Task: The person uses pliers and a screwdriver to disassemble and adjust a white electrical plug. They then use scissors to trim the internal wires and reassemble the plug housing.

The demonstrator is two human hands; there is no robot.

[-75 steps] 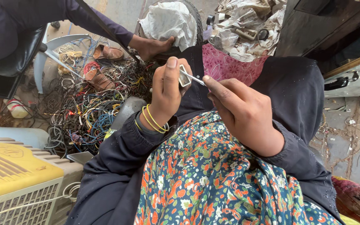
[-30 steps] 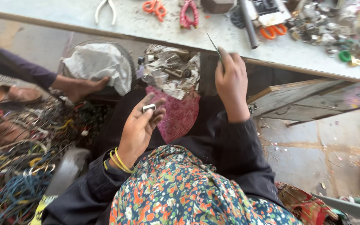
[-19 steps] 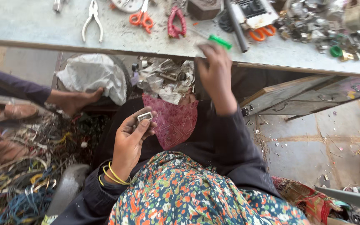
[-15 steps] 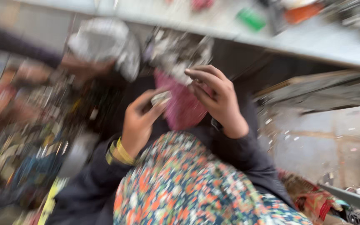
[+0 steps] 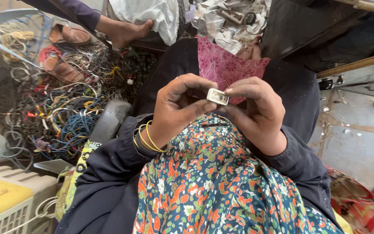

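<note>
- The small white plastic part [image 5: 217, 96] sits between both hands, held up over the lap in front of the pink cloth [image 5: 226, 65]. It is a little rectangular frame, pale and hard-looking.
- The left hand [image 5: 180, 108] pinches it from the left: thumb under the near edge, forefinger curled over the top, fingers closed on it. Yellow bangles [image 5: 146, 138] ring that wrist.
- The right hand [image 5: 256, 110] meets it from the other side, fingertips closed on its right end. No tool shows in this hand.
- Judged by its size and look, the part should be very light and stiff, smooth enough to slip, and thin-walled enough to crack under a hard squeeze. The short ends and outer edges look the safest places to hold, leaving the open middle free.
- Against the earlier pictures: the right hand, which was up at the surface among the pliers and scissors a moment ago, has come back down to the part. The thin metal tool it held earlier is gone.
- The view has dropped too: the surface is out of sight, and the heap of coloured wires [image 5: 66, 108] and another person's bare foot [image 5: 128, 31] are back in frame.
</note>
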